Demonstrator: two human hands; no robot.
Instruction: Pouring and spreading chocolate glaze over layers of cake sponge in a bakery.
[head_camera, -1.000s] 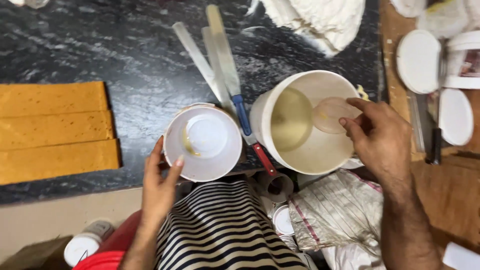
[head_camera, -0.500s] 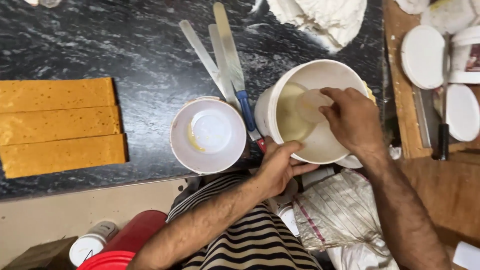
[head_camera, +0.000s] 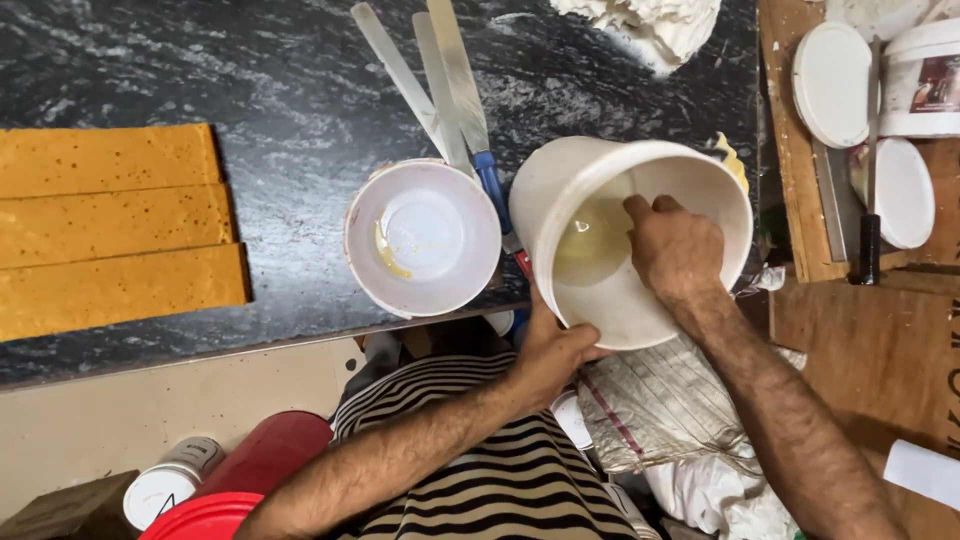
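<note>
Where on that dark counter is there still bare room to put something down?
The widest bare patch of counter lies between the orange slabs and the long spatulas, above the small white tub. It is crowded around the tilted bucket, held by the left hand with the right hand inside.

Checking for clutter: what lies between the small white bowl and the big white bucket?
In the head view, spatula blades with a blue handle lie between small white bowl and bucket.
</note>
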